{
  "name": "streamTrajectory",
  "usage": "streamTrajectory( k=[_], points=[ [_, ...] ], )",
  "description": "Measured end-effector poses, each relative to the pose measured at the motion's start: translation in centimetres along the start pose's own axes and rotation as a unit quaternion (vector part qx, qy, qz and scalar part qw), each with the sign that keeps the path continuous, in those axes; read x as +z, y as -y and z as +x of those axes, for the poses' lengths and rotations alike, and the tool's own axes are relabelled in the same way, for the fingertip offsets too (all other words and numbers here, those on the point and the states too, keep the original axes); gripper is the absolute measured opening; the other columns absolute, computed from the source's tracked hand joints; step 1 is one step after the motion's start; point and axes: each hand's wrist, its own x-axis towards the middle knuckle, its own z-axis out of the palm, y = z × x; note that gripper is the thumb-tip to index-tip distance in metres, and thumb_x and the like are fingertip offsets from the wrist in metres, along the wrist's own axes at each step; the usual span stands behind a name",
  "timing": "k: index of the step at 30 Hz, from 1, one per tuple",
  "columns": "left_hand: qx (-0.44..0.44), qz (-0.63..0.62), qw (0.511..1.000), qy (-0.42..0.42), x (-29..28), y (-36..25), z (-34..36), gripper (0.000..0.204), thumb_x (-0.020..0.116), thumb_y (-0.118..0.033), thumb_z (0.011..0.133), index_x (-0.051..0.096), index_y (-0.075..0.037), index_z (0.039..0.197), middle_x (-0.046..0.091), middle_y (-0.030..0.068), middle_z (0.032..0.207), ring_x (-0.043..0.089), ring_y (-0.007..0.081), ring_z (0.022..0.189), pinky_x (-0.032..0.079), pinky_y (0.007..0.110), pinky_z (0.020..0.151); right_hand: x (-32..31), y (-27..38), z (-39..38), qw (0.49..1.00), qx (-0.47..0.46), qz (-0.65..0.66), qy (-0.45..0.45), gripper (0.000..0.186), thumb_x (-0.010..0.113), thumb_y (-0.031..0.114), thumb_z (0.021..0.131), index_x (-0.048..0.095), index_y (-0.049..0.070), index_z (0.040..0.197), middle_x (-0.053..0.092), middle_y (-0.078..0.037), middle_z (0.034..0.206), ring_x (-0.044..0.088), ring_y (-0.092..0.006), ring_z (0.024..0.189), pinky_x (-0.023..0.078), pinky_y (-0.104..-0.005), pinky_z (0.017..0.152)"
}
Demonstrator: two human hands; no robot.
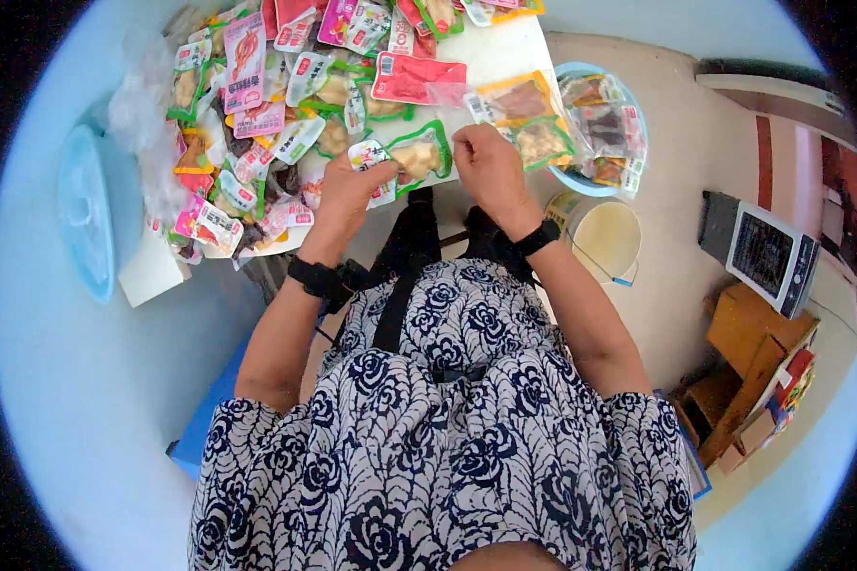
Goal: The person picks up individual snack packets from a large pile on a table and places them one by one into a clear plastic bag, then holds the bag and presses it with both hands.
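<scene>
My left hand is closed, thumb and fingers pinching the near left end of a green-edged clear snack packet with pale food inside. The packet is held at the near edge of a white table. Just to its right, my right hand has curled, pinched fingers; what they hold, if anything, is hidden. Close beyond it lie an orange-edged packet of brownish food and a green-edged packet of pale pieces. A red packet lies farther back.
A heap of mixed snack packets covers the table's left side. At its right stands a light-blue basin holding more packets, with a white bucket below. A blue lid-like plastic piece is far left. A wooden cabinet stands right.
</scene>
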Motion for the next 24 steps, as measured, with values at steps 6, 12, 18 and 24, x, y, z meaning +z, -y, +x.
streamTrajectory(
  k=[6,12,18,24],
  points=[
    [0.0,0.103,0.994,-0.033,1.3,-1.0,0.4,0.024,0.066,-0.004,0.073,0.062,0.001,0.096,0.066,0.0035,0.082,0.06,0.0092,0.065,0.047,0.023,0.057,-0.5,1.3,-0.3,1.0,-0.003,-0.016,0.007,0.011,0.056,0.017,0.082,0.059,0.008,0.088,0.058,-0.013,0.086,0.059,-0.0344,0.074,0.05,-0.0426,0.063],
    [0.01,0.177,0.982,-0.072,0.7,-0.4,1.4,0.021,0.07,-0.012,0.071,0.061,-0.004,0.089,0.061,-0.001,0.072,0.052,0.0064,0.057,0.039,0.022,0.049,-0.6,1.6,-0.4,1.0,-0.001,0.008,-0.02,0.009,0.057,0.014,0.081,0.059,0.008,0.087,0.058,-0.012,0.086,0.059,-0.0332,0.074,0.049,-0.0408,0.063],
    [-0.016,-0.001,0.999,-0.04,1.5,-2.5,0.3,0.025,0.067,0.0,0.073,0.06,-0.001,0.098,0.065,0.0033,0.082,0.061,0.0112,0.064,0.048,0.023,0.056,-0.6,1.7,-0.8,1.0,-0.004,-0.004,-0.021,0.005,0.058,0.009,0.08,0.059,0.007,0.085,0.058,-0.012,0.082,0.059,-0.0323,0.072,0.049,-0.0378,0.061],
    [-0.015,-0.096,0.995,-0.026,2.2,1.6,2.8,0.025,0.065,0.003,0.076,0.057,0.0,0.099,0.065,0.0062,0.088,0.063,0.014,0.071,0.053,0.027,0.063,-0.4,1.9,-1.2,0.999,0.026,0.002,0.021,0.012,0.056,0.018,0.082,0.057,0.009,0.09,0.056,-0.01,0.087,0.058,-0.0325,0.081,0.048,-0.0454,0.064]
  ],
)
